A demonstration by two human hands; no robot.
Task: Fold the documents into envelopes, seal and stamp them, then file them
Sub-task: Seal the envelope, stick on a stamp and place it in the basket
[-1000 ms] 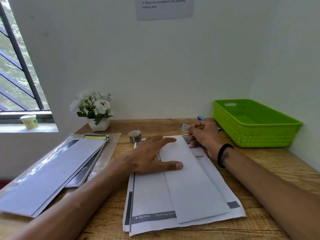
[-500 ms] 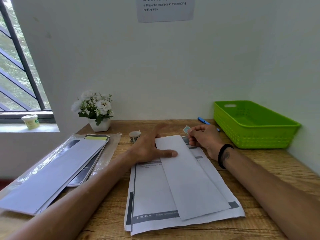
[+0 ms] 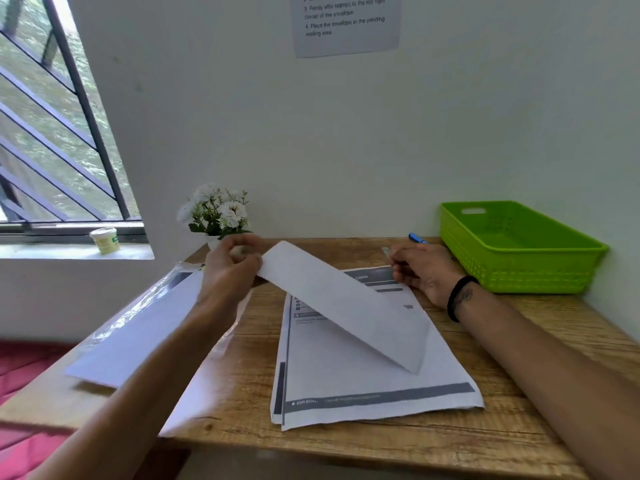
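Long white paper envelope point(image 3: 343, 303) tilts, gripped by left hand point(image 3: 230, 271); right hand point(image 3: 424, 271) pinches small stamp point(image 3: 386, 251); lay it flat first.

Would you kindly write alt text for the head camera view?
The left hand lifts one end of a white envelope off printed documents on a wooden desk, while the right hand pinches a small stamp. A green basket stands at right.

White envelope point(image 3: 346, 303); white sheets point(image 3: 363, 382) with grey bars; bright green basket point(image 3: 519, 258) with ribbed lattice sides; blue pen point(image 3: 417, 238); black wristband point(image 3: 459, 297); white flowers point(image 3: 216, 211), green leaves; brown wood-grain table point(image 3: 502, 427)
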